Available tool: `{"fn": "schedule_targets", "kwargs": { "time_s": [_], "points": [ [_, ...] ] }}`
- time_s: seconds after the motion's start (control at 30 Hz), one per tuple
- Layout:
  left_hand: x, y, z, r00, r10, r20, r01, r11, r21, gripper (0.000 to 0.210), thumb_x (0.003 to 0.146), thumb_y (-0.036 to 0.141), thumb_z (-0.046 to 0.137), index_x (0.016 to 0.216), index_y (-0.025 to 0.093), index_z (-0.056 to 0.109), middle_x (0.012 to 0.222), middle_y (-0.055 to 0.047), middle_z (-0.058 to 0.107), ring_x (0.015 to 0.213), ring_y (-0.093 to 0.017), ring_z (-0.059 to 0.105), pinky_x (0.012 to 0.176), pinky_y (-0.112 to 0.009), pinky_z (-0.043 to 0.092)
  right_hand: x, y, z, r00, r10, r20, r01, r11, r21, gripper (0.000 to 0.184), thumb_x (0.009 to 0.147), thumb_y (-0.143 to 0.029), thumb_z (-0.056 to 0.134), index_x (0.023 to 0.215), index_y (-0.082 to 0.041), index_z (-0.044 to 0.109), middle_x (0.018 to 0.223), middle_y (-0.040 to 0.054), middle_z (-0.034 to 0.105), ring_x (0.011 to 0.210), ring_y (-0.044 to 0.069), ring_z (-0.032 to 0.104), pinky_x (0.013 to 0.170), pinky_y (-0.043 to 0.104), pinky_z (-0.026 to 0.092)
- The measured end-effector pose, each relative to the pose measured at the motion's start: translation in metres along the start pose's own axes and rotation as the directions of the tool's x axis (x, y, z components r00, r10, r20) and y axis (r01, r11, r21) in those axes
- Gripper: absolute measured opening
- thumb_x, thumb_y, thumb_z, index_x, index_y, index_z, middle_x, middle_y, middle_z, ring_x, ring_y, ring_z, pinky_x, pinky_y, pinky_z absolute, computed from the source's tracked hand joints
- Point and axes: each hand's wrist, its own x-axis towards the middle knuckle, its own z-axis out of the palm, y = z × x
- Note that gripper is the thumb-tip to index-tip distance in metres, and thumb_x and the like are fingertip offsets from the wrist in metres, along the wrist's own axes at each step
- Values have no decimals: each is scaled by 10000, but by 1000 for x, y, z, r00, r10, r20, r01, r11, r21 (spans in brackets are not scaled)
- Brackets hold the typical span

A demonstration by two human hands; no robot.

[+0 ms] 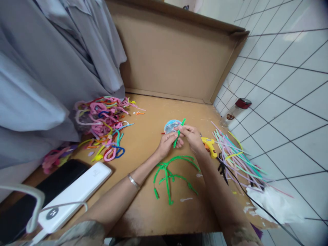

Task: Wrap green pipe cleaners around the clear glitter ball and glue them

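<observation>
Near the middle of the table, my left hand (167, 144) and my right hand (191, 136) are close together, both pinching a short green pipe cleaner (175, 141). Its upper end sticks out above my right fingers and its lower end hangs under my left fingertips. Just behind my hands lies a round blue-rimmed piece with a silvery middle (170, 126), partly covered by them. Between my forearms rests a branching figure of green pipe cleaners (167, 174), flat on the table and touched by neither hand.
A yellow glue gun (210, 147) with a black cord lies right of my hands, beside loose pastel pipe cleaners (230, 153). A clear red-lidded bottle (237, 111) stands by the tiled wall. At left are tangled pipe cleaners (102, 118) and a white power bank (77, 194). Cardboard (174, 51) rises behind.
</observation>
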Motion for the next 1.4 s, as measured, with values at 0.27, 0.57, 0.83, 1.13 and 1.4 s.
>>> {"fn": "schedule_targets", "kwargs": {
  "time_s": [0.27, 0.57, 0.83, 1.13, 1.4],
  "points": [
    [-1, 7, 3, 991, 117, -65, -105, 980, 172, 416, 838, 498, 542, 607, 157, 593, 529, -13, 593, 471, -86, 514, 495, -211, 423, -3, 0, 8, 995, -97, -14, 95, 990, -102, 449, 750, -572, 643, 496, -220, 528, 403, -32, 466, 458, 133, 505, 507, 265, 428],
    [2, 3, -1, 983, 138, -121, -101, 958, 269, 204, 773, 290, 466, 621, 183, 549, 456, 49, 525, 420, -69, 444, 477, -189, 387, -3, 10, 15, 982, -173, -77, 160, 975, -154, 457, 784, -509, 605, 457, -212, 487, 418, -35, 471, 470, 110, 471, 574, 263, 417],
    [1, 8, -1, 982, 152, -109, -118, 955, 272, 239, 810, 318, 449, 651, 182, 565, 464, 40, 525, 439, -87, 458, 505, -211, 402, -7, -11, 11, 997, -26, 73, 30, 998, -57, 463, 757, -597, 631, 515, -214, 536, 475, -14, 521, 488, 124, 491, 547, 273, 422],
    [0, 9, -1, 991, 103, -90, -85, 979, 187, 297, 840, 386, 488, 698, 155, 608, 539, -1, 590, 479, -94, 500, 514, -222, 409, -3, -10, 2, 1000, 7, 10, -6, 996, -85, 384, 668, -515, 745, 550, -209, 546, 500, -28, 543, 492, 107, 484, 558, 265, 411],
    [0, 11, -2, 983, 130, -128, -84, 946, 312, 271, 793, 305, 488, 585, 164, 586, 529, 6, 577, 490, -81, 481, 527, -208, 395, 0, -6, 0, 1000, -14, -5, 14, 990, -142, 340, 657, -467, 740, 553, -199, 557, 534, -22, 548, 538, 108, 480, 582, 266, 406]
  ]
}}
